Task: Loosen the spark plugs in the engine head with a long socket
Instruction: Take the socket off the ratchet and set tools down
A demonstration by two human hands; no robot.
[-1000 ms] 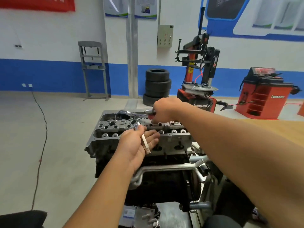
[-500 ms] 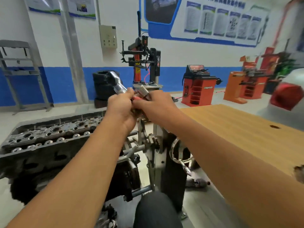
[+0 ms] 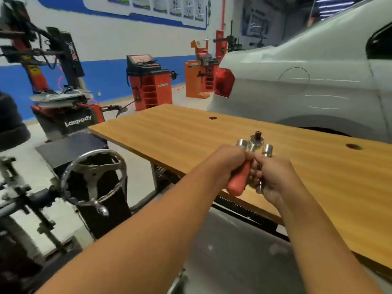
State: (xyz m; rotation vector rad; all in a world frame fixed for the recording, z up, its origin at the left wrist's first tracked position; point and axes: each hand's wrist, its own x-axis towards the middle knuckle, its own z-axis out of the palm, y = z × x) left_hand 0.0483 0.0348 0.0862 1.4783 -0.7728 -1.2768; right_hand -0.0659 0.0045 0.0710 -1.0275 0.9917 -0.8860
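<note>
Both hands are held together above the near edge of the wooden surface [image 3: 191, 132], and all the tools are bunched between them. The left hand [image 3: 228, 161] has its fingers curled round the red handle [image 3: 238, 181] of a ratchet wrench, whose butt end sticks out below the fist toward the camera. The ratchet's round chrome head [image 3: 256, 141] rises above the knuckles, with a dark stub on top of it. Just left of that head a chrome socket [image 3: 242, 143] shows its end above the left hand. The right hand [image 3: 273, 177] has its fingers wrapped round a second chrome socket [image 3: 267, 150], which stands upright with its top above the fingers and another bit of chrome showing below them; whether this is the long socket cannot be told for certain through the blur. The two hands touch at the thumbs. The engine head is out of sight; at the far left only part of a stand with a chrome handwheel [image 3: 93, 179] is visible. A white car [image 3: 307, 81] stands behind the surface on the right. Red and orange workshop machines [image 3: 150, 85] line the blue-and-white wall, and a tyre changer [image 3: 61, 92] marked "Lanpody" stands on the left.
</note>
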